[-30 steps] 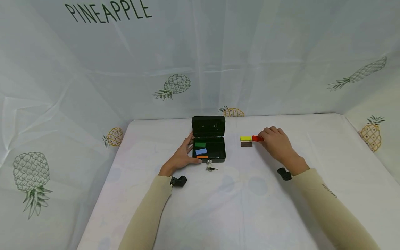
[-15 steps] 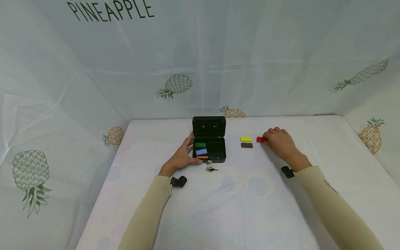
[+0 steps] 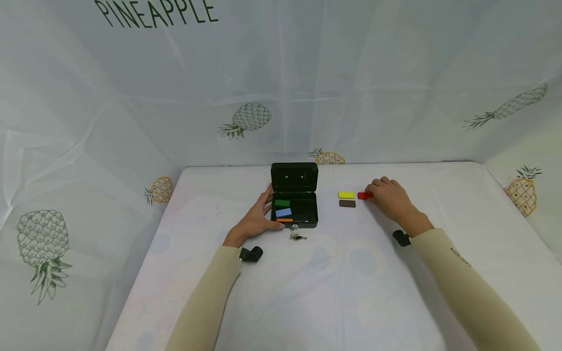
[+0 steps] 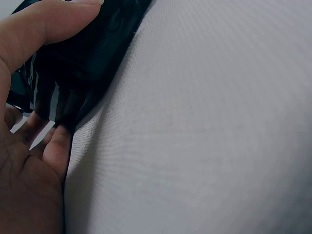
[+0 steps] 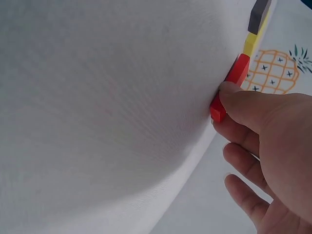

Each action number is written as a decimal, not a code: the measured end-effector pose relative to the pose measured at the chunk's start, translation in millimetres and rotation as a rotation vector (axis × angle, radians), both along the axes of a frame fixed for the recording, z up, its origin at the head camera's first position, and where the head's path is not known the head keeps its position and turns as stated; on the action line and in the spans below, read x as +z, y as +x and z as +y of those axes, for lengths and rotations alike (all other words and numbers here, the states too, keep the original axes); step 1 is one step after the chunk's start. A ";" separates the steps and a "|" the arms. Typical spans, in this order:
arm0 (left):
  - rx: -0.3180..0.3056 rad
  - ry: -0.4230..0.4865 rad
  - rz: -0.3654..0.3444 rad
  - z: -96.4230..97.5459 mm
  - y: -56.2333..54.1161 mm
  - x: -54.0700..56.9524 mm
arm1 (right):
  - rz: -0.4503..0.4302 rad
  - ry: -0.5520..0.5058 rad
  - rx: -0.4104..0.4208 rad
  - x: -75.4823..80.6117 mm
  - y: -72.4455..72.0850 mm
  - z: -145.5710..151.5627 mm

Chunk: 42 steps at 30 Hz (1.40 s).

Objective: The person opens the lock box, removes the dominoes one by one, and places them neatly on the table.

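Note:
A small black cash box (image 3: 311, 210) stands with its lid (image 3: 294, 177) raised. Inside lie a green block (image 3: 282, 203), a blue block (image 3: 283, 212) and an orange block (image 3: 284, 220). My left hand (image 3: 256, 220) grips the box's left side, thumb at the front corner and fingers along the side; the left wrist view shows the thumb over the dark wall (image 4: 83, 63). To the right of the box, my right hand (image 3: 391, 200) pinches a red block (image 5: 237, 71) between thumb and forefinger, low at the table. The other right fingers are loosely bent.
Just left of the red block lie a yellow block (image 3: 346, 195) and, nearer me, a dark brown block (image 3: 347, 204). Keys (image 3: 299, 237) hang at the lock on the box's front. A pineapple-print sheet (image 3: 386, 97) rises behind the white table (image 3: 333, 292).
My right hand has drawn the red block rightward, away from the yellow block, then slid it slightly back left. My left hand has stayed on the cash box.

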<state>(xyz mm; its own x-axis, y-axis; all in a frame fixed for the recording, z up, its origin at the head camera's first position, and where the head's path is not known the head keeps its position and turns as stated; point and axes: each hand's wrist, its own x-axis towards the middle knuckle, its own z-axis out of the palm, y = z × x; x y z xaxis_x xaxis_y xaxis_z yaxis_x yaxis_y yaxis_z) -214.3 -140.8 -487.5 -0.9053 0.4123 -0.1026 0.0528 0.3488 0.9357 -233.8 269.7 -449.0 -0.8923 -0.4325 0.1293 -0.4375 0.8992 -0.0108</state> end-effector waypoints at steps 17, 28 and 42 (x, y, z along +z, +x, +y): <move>-0.003 0.004 0.003 0.3 0.8 1.1 | 0.015 0.000 -0.012 0.7 2.5 -4.4; 0.002 -0.003 0.004 0.9 1.3 2.4 | 0.168 -0.078 0.145 13.6 18.2 -43.2; 0.020 -0.034 -0.001 2.0 1.8 4.1 | 0.193 -0.105 0.324 20.2 27.2 -109.4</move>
<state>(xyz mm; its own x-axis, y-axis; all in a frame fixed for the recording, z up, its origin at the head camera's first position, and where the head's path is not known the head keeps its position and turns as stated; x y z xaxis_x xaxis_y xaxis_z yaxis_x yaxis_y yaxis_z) -212.5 -138.8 -483.4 -0.9132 0.3903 -0.1172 0.0446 0.3816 0.9233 -206.6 160.3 -428.8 -0.6668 -0.6631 0.3401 -0.7012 0.7128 0.0151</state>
